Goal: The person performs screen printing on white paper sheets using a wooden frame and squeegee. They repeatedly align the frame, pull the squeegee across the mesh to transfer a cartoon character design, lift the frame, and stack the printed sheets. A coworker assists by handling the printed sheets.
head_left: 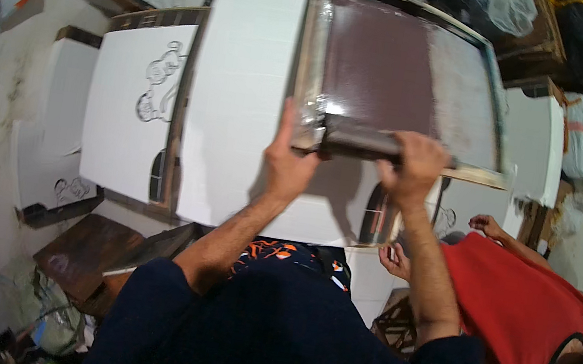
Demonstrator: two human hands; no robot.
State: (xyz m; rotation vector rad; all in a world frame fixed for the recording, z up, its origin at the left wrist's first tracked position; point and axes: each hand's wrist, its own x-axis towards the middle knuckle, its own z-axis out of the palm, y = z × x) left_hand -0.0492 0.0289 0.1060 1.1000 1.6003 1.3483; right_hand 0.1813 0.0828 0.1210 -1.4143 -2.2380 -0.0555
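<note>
A wooden-framed printing screen (381,60) is held up at a slant over a white sheet (240,99). Its mesh shows a dark brown area, with a pale, hazy strip on the right side. My left hand (291,155) is closed round the screen's near left corner, its thumb along the side rail. Across the screen's near end lies a dark squeegee (361,141), and my right hand (416,169) grips it near its right end. The underside of the screen is hidden.
To the left, white sheets with black line drawings (161,83) lie on boards. A person in a red top (513,313) is close on my right, one hand (395,260) near the board's corner. Plastic bags (509,11) sit at the far right. A brown wooden box (85,253) stands near left.
</note>
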